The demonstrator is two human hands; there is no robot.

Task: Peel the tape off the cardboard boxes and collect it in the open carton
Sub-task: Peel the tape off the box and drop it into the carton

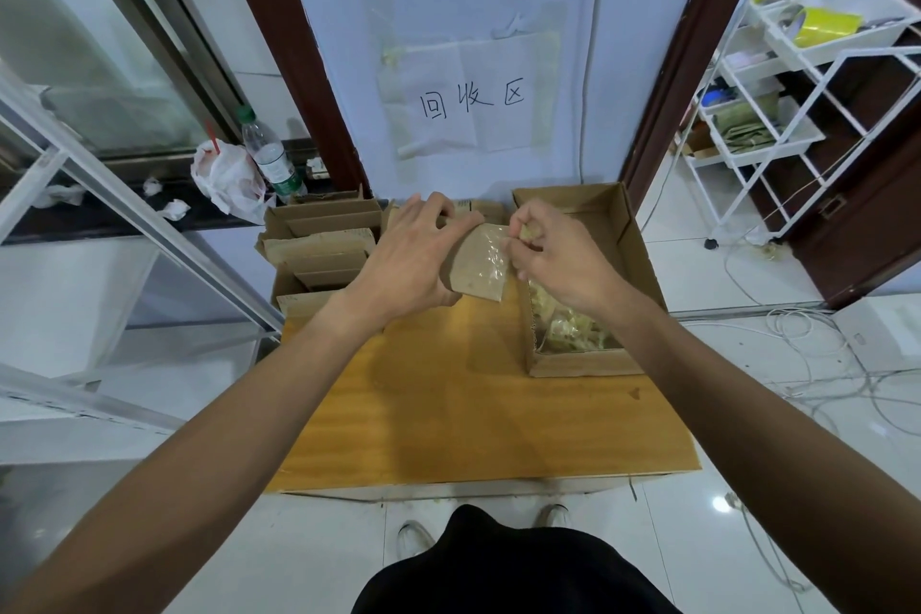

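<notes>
Head view: left hand [413,259] curled round small cardboard box [461,264], held over far part of wooden table [473,414]; right hand [558,259] pinching clear tape [491,264] at box's right end, fingertips pressed together. Just right of the hands, open carton [583,364] on table, holding heap of crumpled tape scraps [573,329]. At left, stacked cardboard boxes [319,239], contents not discernible.

Your view is evenly bright, probably lit from overhead; glare spots the floor tiles [721,504], door frames [294,45] bow outward, shadows faint.
</notes>
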